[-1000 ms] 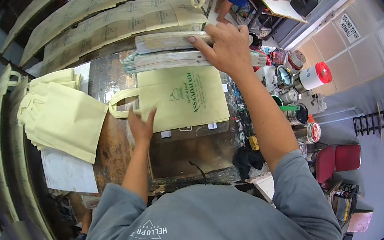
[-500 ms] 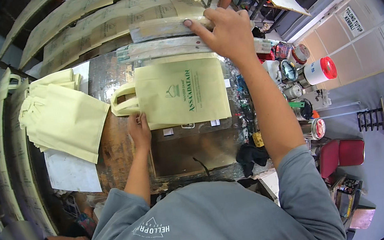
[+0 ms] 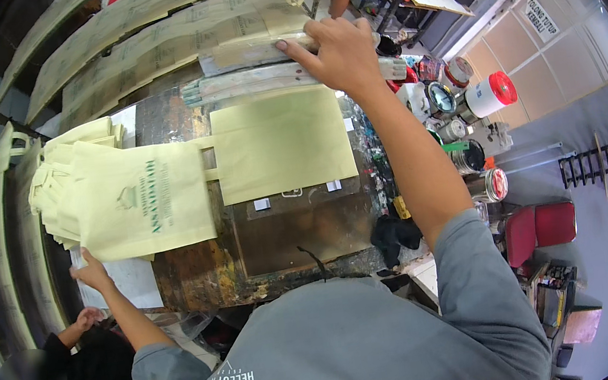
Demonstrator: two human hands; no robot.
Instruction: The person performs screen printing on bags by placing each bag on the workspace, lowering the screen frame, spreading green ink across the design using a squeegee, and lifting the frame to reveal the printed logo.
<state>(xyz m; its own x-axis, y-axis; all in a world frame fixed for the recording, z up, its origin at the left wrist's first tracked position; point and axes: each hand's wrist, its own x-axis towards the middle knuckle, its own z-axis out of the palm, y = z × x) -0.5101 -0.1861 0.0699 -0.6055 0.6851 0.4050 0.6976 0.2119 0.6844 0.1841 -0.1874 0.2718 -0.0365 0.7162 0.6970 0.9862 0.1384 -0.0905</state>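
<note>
A pale yellow cloth bag [image 3: 142,202] with green print is stretched out to the left, above a pile of similar bags [image 3: 53,183]. My left hand [image 3: 92,273] is closed on its near left edge. A plain pale yellow bag [image 3: 283,143] lies flat at the middle of the worktable, print-free on the side that shows. The printed bag's handles reach to its left edge. My right hand [image 3: 344,50] is wrapped over the top of a long, paint-stained printing frame [image 3: 253,82], seen edge-on behind the plain bag. Its fingertips are partly hidden.
Racks with printed bags [image 3: 172,43] stand behind and at the left. Paint jars and a red-lidded tub [image 3: 490,95] line the right side. A black cloth [image 3: 395,239] lies at the table's right edge. A person [image 3: 91,375] is at the lower left; another stands at the back.
My left hand has pulled the printed bag leftward off the middle of the table onto the pile, exposing the plain bag beneath. My right hand stays on the frame.
</note>
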